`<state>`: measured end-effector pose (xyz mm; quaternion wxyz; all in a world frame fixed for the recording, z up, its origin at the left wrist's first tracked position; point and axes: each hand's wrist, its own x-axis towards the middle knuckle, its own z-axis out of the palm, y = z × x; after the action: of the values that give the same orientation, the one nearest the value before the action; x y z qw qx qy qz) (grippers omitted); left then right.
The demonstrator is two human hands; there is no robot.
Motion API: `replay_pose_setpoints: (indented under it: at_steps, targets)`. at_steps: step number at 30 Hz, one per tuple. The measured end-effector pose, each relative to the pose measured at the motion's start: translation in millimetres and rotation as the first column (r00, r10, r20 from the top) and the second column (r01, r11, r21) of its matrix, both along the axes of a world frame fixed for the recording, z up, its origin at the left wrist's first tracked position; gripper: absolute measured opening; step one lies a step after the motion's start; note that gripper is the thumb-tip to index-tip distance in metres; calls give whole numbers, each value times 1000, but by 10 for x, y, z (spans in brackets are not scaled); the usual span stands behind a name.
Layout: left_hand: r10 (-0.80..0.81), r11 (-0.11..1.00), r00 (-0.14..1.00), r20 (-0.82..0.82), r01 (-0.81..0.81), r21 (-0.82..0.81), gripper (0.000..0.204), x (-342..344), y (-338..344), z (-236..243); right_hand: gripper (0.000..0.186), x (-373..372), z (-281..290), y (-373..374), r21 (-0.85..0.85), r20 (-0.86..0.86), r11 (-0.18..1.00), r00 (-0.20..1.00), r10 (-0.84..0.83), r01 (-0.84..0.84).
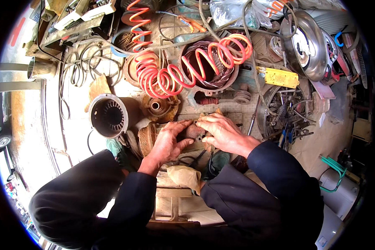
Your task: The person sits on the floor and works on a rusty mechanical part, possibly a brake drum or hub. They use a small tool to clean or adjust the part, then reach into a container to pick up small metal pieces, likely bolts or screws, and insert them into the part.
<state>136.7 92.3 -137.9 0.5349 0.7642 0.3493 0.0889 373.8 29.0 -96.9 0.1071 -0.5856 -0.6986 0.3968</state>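
Two bare hands work over one rusty metal piece (194, 132), which sits between them: the left hand (171, 139) lays bent fingers and thumb on it from one side, the right hand (221, 131) rests curved fingers on it from the other. Whether either hand is gripping it, one cannot tell. One rusty drum (145, 140) stands just left of the left hand, with one open metal cylinder (131, 110) farther left. Ahead of the hands lie one rusty disc (162, 111), one coiled orange hose (147, 76) and, ahead and rightward, one yellow box (281, 78). One tan cloth (183, 177) lies below the hands, toward the body.
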Motion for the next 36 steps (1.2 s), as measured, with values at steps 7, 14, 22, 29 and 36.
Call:
replay_pose_setpoints:
  at_steps: [7, 14, 22, 29, 36]
  targets:
    - [25, 1000, 999, 35, -24, -10, 70, 59, -30, 2, 44, 3, -50, -5, 53, 4, 998, 1000, 15, -16]
    - [90, 996, 996, 24, -90, 21, 69, 91, -122, -94, 30, 596, 250, -175, -53, -56, 969, 968, -246, 243]
    - [53, 997, 996, -68, -48, 66, 65, 74, -195, -67, 16, 1250, 393, -2258, -113, 139, 526, 537, -832, 843]
    - [96, 995, 995, 6, -96, -35, 62, 203, -246, -109, 23, 28, -934, -3279, 246, 225, 57, 0, -974, 968]
    - [-119, 974, 993, -13, 119, 191, 37, 299, -10, 285, 31, -403, -1044, -2297, 275, 215, 218, 161, -963, 937]
